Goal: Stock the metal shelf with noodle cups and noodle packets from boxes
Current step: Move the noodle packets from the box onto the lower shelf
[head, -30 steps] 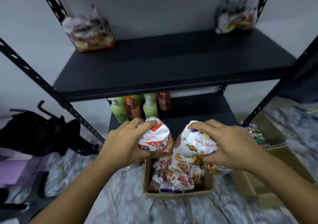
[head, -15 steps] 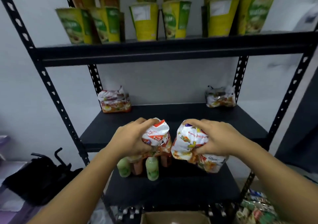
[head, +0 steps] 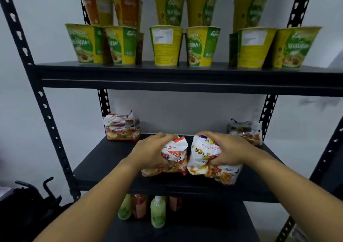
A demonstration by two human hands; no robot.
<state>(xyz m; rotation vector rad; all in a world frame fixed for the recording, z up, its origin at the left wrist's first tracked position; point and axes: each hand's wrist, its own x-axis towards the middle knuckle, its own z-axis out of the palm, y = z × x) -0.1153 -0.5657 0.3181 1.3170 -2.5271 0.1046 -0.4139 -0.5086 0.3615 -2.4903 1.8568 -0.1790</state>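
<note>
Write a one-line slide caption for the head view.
Left hand and right hand each hold noodle packets at the middle shelf, below stacked noodle cups.

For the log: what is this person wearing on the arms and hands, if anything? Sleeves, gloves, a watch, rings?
Nothing visible. The left hand and right hand are bare, with no gloves and no rings showing. The left forearm and right forearm are uncovered down to the frame edge, with no sleeve, watch or wristband.

Left hand gripped a red noodle packet, right hand a white packet, both near the middle shelf's front edge, noodle cups above.
</note>
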